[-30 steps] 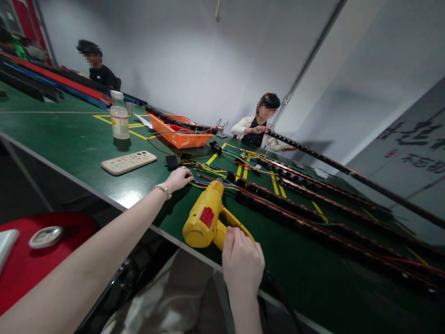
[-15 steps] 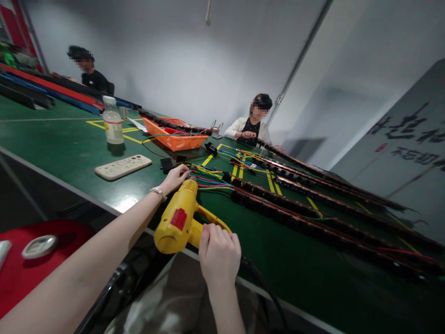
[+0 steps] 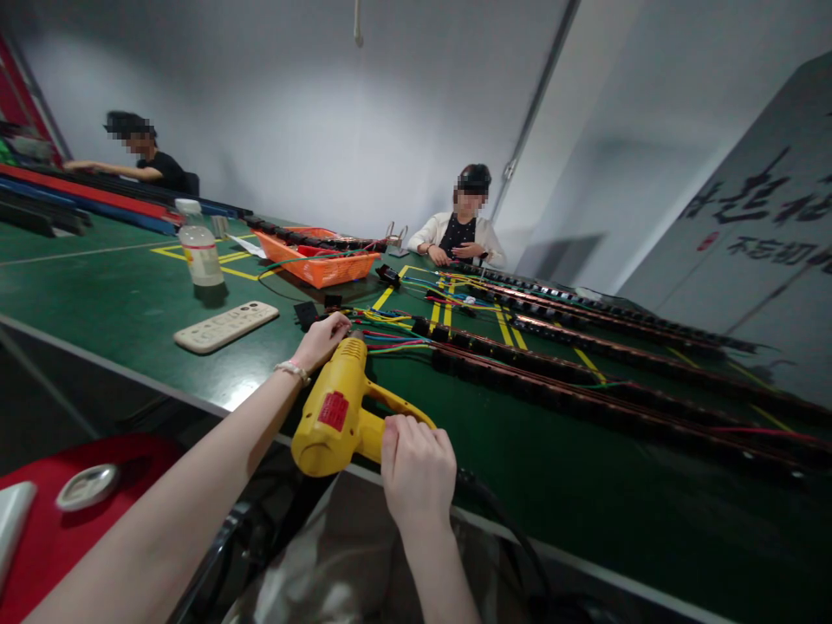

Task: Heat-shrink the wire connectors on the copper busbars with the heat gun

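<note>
The handle of a yellow heat gun [image 3: 331, 412] was mostly hidden by the right hand [image 3: 419, 468], which was wrapped firmly around it. The gun was held to the left of that hand, its nozzle just beside the fingertips of the left hand [image 3: 323, 338]. Those fingertips were drawn together at the ends of coloured wires [image 3: 396, 345]; whether a wire was gripped could not be told, as the contact was too small to be made out. A black cord [image 3: 481, 490] was seen beyond the right wrist, its far end lost in shadow. The rightmost ends of the long bundles [image 3: 520, 381], to the right of both hands, were cut off or blurred.

Beyond the left hand, an orange basket [image 3: 325, 276] was filled with red pieces and wires, and a dark bundle was laid across it. A clear bottle [image 3: 203, 260] with a white cap, further left, was partly covered by a label.

The bundles were copper-coloured and banded in black. A flat, beige, round-cornered phone [image 3: 226, 328] was placed left of the left hand, on the smooth green table [image 3: 552, 503]. Past the hands, 2 co-workers [image 3: 458, 234] were seated.
</note>
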The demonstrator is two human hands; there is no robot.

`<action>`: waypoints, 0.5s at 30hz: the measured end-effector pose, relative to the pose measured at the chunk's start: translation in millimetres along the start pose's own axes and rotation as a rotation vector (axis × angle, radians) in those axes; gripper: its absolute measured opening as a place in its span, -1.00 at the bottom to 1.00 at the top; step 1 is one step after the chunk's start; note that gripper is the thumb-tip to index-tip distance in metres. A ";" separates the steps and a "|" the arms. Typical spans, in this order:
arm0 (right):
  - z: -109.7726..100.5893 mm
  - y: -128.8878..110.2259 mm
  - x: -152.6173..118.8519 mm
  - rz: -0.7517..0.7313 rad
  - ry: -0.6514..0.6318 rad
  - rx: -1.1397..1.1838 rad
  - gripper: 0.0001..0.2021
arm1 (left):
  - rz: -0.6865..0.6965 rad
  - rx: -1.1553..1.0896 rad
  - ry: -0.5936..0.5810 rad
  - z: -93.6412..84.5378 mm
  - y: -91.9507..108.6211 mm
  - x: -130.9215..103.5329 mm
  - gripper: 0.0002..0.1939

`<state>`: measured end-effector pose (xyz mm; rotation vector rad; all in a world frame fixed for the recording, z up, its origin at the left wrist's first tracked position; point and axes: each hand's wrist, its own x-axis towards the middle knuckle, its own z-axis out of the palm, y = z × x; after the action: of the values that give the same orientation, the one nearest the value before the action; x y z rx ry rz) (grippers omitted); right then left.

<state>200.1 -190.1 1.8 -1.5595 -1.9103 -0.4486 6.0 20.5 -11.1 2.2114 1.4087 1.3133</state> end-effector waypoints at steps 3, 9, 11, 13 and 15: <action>-1.8 8.9 0.6 0.005 0.009 -0.014 -0.62 | 0.012 0.013 0.002 0.2 2.1 -1.0 -0.79; -9.7 34.0 -2.3 0.013 0.019 -0.053 -0.61 | 0.001 0.004 0.014 0.7 4.8 -2.7 -0.80; -12.0 40.6 -4.3 0.021 0.024 -0.067 -0.60 | 0.000 0.002 0.008 0.3 5.2 -3.1 -0.81; -13.7 46.4 -6.4 0.031 0.034 -0.082 -0.60 | 0.000 0.000 0.002 -0.1 5.7 -3.3 -0.81; -15.2 51.8 -8.8 0.046 0.046 -0.098 -0.60 | -0.001 0.001 -0.001 -0.4 6.2 -3.5 -0.81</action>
<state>254.7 -193.4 1.1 -1.6382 -1.8386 -0.5613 9.1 14.3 -9.2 2.2111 1.4102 1.3118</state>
